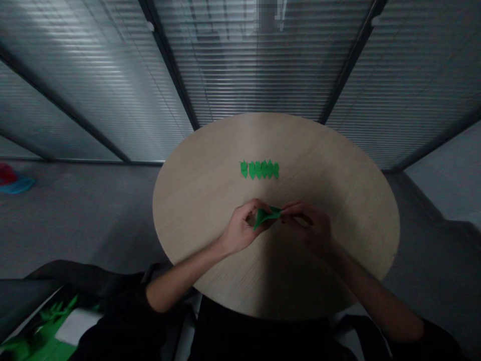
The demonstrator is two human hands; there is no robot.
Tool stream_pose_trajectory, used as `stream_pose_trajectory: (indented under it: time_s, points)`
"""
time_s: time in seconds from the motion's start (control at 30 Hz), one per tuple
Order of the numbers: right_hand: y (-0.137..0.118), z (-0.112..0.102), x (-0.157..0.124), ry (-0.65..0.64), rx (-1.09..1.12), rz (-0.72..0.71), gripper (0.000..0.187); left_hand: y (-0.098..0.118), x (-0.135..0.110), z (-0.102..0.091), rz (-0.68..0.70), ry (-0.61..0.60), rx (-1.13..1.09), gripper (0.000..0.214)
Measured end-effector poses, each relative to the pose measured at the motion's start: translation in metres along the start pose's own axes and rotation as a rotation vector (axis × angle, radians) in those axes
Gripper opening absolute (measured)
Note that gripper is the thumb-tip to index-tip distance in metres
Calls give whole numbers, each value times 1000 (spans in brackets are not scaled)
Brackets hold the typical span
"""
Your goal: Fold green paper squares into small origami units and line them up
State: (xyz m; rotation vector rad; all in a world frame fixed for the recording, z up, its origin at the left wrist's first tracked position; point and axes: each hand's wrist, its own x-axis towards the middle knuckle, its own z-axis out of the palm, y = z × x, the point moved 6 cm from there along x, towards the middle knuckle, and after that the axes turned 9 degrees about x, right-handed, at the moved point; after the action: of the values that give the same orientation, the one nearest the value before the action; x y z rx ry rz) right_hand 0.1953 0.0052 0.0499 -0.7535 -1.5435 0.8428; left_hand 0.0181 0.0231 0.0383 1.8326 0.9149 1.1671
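A folded piece of green paper (pixel 265 216) is held above the near-middle of the round table, a pointed flap hanging toward me. My left hand (pixel 243 226) pinches its left side between thumb and fingers. At its right end, the fingertips of my right hand (pixel 308 225) close on the paper; the thumb side is in shadow. Just beyond both hands, several small green folded paper pieces (pixel 261 169) stand side by side in a short row. The leftmost one is slightly apart from the others.
The round wooden table (pixel 195 175) stands close to glass partitions with blinds (pixel 259 80). At lower left, beside my arm, are green paper items (pixel 48 333) and a white rectangular item (pixel 78 326). A red and blue object (pixel 15 183) lies on the floor at far left.
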Motion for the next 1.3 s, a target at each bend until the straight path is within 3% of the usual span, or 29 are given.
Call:
stream_pose_trajectory:
  time_s: [0.53, 0.87, 1.07, 1.3]
  points:
    - [0, 1, 1, -33, -45, -13, 6, 1, 1, 0, -23, 9, -52, 17]
    - [12, 3, -1, -22, 39, 154, 4, -2, 0, -1, -41, 55, -80, 19]
    - [20, 3, -4, 2, 96, 275, 12, -4, 1, -3, -88, 95, -92, 25]
    - [17, 2, -3, 3, 26, 226, 10, -6, 1, -1, -91, 74, -123, 27]
